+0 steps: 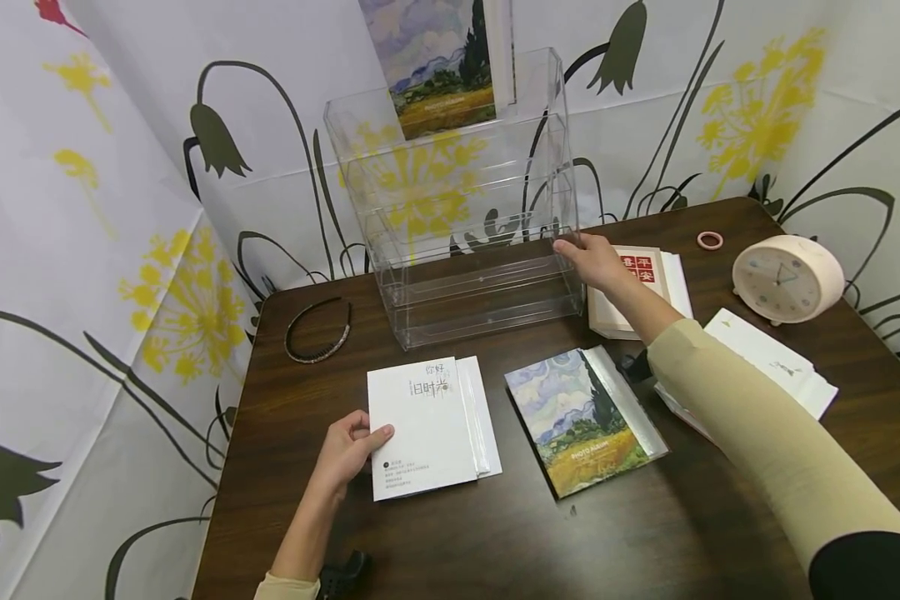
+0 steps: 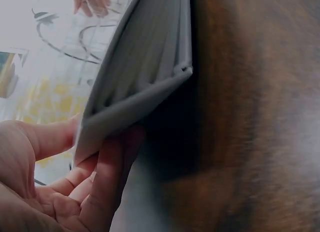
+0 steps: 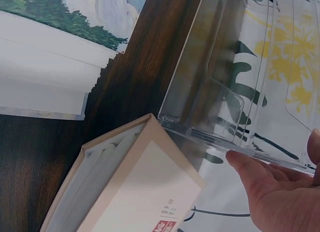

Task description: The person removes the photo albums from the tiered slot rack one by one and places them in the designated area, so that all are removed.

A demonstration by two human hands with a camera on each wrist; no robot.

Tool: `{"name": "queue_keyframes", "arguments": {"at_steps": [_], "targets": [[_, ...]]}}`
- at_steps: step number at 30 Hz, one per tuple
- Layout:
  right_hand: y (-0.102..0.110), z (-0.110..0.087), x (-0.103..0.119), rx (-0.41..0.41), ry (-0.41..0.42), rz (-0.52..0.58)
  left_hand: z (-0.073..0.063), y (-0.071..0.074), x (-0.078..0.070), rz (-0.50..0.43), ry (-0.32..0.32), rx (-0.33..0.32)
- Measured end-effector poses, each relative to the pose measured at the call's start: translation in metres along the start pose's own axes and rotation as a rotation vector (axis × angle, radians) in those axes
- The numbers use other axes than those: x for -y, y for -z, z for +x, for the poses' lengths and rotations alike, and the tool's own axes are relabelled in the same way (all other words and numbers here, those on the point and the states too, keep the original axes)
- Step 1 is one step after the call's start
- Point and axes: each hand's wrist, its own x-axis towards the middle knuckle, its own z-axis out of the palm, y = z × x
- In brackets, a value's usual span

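My left hand pinches the left edge of a white photo album, thumb on the cover and fingers underneath. In the left wrist view the album shows its thick pages edge-on, tilted above the dark wood. My right hand grips the right side of a clear acrylic tiered rack. In the right wrist view its fingers lie along the outside of the rack's side panel, with the thumb at the right. A photo album with a painted landscape cover stands on the rack's top tier.
A second landscape album lies at the table's middle. A beige album with red characters sits right of the rack, near another white album. A pink clock and a small pink ring are at the right, a headband at the left.
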Motion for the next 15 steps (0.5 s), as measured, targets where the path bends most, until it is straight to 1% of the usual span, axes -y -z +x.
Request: {"name": "queue_keyframes", "arguments": {"at_steps": [3, 10, 15], "targets": [[-0.0006, 0.0003, 0.0003, 0.0, 0.003, -0.007, 0.0001, -0.0026, 0.0031, 0.013, 0.02, 0.003], [-0.0009, 0.0035, -0.0033, -0.008, 0.016, -0.026, -0.0008, -0.0061, 0.0033, 0.07, 0.021, 0.023], [-0.0004, 0.0037, -0.0042, -0.009, 0.024, -0.035, -0.0012, -0.0063, 0.0033, 0.078, 0.023, 0.039]]}}
